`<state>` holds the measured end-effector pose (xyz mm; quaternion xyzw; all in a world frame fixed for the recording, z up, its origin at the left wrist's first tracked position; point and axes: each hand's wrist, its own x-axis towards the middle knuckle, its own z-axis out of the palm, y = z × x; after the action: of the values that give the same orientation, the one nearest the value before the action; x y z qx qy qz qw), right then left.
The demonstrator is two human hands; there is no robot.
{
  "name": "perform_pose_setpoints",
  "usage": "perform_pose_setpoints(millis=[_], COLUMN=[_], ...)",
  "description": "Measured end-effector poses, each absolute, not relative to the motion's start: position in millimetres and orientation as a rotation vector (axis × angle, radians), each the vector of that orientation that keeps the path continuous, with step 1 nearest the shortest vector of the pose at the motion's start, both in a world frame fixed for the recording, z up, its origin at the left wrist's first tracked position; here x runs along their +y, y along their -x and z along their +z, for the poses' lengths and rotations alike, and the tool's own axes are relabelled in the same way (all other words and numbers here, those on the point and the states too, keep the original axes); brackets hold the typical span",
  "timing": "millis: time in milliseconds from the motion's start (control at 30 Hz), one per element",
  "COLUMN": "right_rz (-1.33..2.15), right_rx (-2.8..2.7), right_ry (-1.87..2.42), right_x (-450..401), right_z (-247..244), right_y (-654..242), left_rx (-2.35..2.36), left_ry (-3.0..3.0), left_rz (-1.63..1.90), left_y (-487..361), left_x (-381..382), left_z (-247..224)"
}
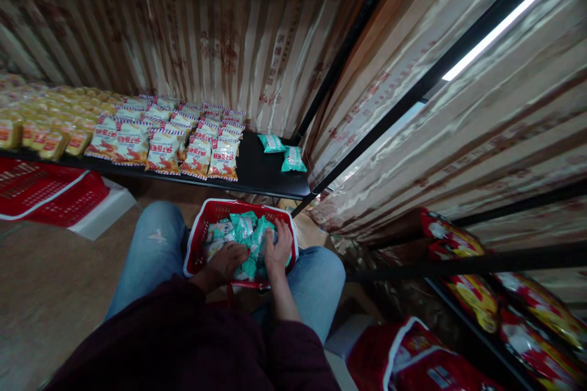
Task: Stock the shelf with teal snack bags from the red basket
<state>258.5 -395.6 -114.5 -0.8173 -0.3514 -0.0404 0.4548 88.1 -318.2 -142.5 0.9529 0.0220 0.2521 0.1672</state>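
Just below frame center: red basket (215, 212), white rim, between the knees (158, 226); teal packets (243, 225) piled inside.
Left hand (233, 258): over the basket, fingers curled at the teal packets; can't tell if pinching one.
Right hand (279, 245): right side of basket, fingers bent down at the packets; can't tell grip either.
Black shelf (261, 174): across left and middle of frame; two loose packets (293, 160) near its right end, white-and-orange bags (162, 149) in rows, yellow packs (50, 137) far left.
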Motion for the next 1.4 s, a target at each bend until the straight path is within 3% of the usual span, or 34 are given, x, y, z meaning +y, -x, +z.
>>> perform_pose_setpoints(millis=[100, 300, 400, 633, 833, 1033, 1233, 1400], right_rz=[-0.123, -0.052, -0.088, -0.157, 0.152, 0.157, 0.433, 0.437], right_rx=[-0.989, -0.828, -0.864, -1.058, -1.31, -1.262, -1.715, -1.861], right_ry=[2.118, 2.285, 2.267, 2.117, 2.082, 2.078, 1.89, 2.024], right_x=[-392.2, -393.2, -393.2, -392.4, -392.8, -391.9, -407.4, -411.0], right_z=[-119.5, -141.9, -140.2, -113.9, -107.6, -103.2, -96.3, -101.7], right_y=[-250.9, -254.0, -251.9, -240.8, -226.8, -228.2, -234.0, -227.3], left_rx=[0.207, 1.08, 1.247, 1.332, 1.307, 1.187, 1.367, 1.38], left_ry=[-2.768, -2.549, -2.388, -2.07, -1.961, -1.973, -1.515, -1.324], left_rz=[0.748, 0.736, 0.658, 0.652, 0.739, 0.691, 0.767, 0.697], left_y=[-81.4, -70.9, -70.3, -67.9, -66.3, -70.8, -71.9, -66.4], left_x=[-319.2, -312.9, -310.1, -303.1, -297.5, -306.4, -301.8, -295.5], left_z=[-140.7, -147.5, -150.4, -161.1, -156.1, -141.6, -133.5, -130.2])
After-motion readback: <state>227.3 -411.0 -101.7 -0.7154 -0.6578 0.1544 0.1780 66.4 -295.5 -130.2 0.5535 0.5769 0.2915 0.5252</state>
